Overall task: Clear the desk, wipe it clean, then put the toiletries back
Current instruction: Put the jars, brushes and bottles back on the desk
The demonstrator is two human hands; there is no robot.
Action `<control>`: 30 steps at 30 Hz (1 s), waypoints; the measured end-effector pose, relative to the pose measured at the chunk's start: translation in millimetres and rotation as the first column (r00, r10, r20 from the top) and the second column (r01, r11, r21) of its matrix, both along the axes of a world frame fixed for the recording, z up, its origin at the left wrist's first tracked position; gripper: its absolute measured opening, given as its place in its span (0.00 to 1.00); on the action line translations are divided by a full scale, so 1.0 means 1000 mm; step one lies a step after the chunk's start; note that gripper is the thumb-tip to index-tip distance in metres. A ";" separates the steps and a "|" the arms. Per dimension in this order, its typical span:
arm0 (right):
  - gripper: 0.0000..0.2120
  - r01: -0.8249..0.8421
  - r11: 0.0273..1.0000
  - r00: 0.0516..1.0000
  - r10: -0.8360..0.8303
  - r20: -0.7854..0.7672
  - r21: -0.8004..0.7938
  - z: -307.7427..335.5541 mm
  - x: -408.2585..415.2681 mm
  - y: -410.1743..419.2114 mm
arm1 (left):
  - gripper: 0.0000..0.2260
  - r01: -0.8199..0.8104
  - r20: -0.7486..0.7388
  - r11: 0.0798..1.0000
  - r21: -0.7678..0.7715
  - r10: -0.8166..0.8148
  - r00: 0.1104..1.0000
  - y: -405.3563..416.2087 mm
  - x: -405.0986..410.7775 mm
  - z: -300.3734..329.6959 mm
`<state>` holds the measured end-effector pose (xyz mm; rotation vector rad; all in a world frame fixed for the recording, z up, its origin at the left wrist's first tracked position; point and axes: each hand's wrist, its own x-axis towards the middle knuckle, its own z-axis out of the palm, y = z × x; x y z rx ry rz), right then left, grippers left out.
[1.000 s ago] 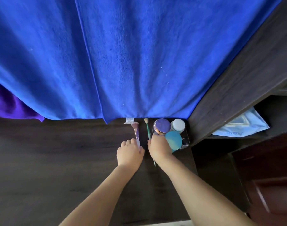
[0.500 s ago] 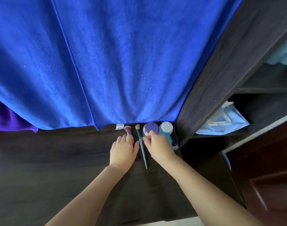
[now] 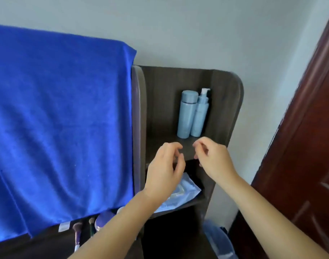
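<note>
Two pale blue bottles stand side by side at the back of the upper shelf: a capped bottle (image 3: 187,114) and a pump bottle (image 3: 200,113). My left hand (image 3: 164,170) and my right hand (image 3: 212,158) hover in front of that shelf (image 3: 186,146), below the bottles, fingers curled and apart, holding nothing. On the dark desk (image 3: 47,243) at the bottom lie two makeup brushes (image 3: 77,235) and a purple-lidded jar (image 3: 103,219), partly hidden by my left forearm.
A large blue towel (image 3: 57,118) hangs over the desk's back on the left. A pale blue packet (image 3: 180,195) lies on the lower shelf. A bin with a blue bag (image 3: 218,240) stands on the floor. A red-brown door (image 3: 305,146) is at right.
Both hands have left the brushes and jars on the desk and risen to the upper shelf. The view has swung up and to the right.
</note>
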<state>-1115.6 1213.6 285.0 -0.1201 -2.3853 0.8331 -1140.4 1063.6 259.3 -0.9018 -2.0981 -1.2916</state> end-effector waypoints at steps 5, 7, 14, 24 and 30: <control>0.15 0.030 0.999 0.999 -0.030 0.014 -0.012 0.015 -0.045 0.054 | 0.20 -0.174 0.287 0.983 0.062 0.149 0.946 0.068 -0.052 0.020; 0.24 0.024 0.999 0.998 -0.022 0.060 -0.025 0.017 -0.064 0.060 | 0.24 -0.218 0.351 0.976 0.012 0.200 0.915 0.083 -0.072 0.023; 0.30 -0.011 0.981 1.000 0.013 0.010 -0.196 0.013 -0.120 0.064 | 0.26 -0.260 0.376 0.965 -0.023 0.250 0.892 0.114 -0.111 0.032; 0.23 -0.036 0.970 0.999 0.034 -0.012 -0.241 0.014 -0.121 0.064 | 0.24 -0.249 0.405 0.969 0.004 0.226 0.886 0.105 -0.114 0.038; 0.24 -0.089 0.967 0.995 0.078 -0.057 -0.240 0.018 -0.086 0.060 | 0.25 -0.247 0.361 0.965 0.084 0.202 0.910 0.084 -0.081 0.035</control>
